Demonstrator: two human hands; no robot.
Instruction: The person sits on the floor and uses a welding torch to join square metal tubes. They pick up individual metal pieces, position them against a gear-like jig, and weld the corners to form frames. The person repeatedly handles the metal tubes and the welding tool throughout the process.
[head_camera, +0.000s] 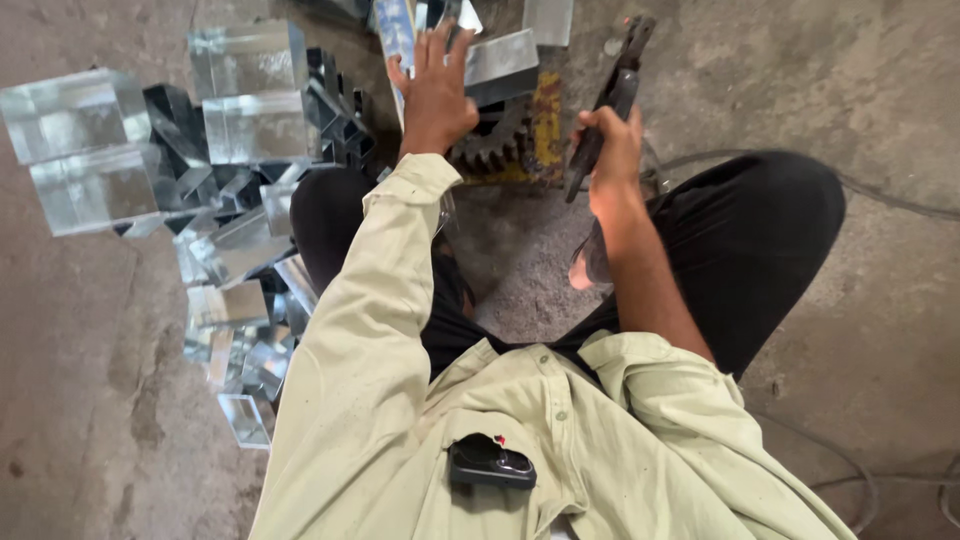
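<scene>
— What is your right hand (612, 140) doing?

— Your grip there is wrapped tight around the handle of a dark metal tool (606, 105), which stands tilted, its head up near the top edge of the view.

— And your left hand (437, 88)?

— Its grip is wide, fingers spread, palm down on a folded sheet-metal piece (500, 62) that lies above a dark toothed gear (492, 148). The gear sits on a worn yellow block (544, 128) on the floor, just ahead of your knees.

— What lies around you?

— To your left, a heap of shiny sheet-metal boxes (255, 125) and bent offcuts spreads over the concrete floor (880, 60). You sit cross-legged in dark trousers (760, 230) and a pale shirt (400, 400), with a small black device (490, 463) clipped at your chest. Thin cables (890, 195) trail across the floor on your right.
</scene>
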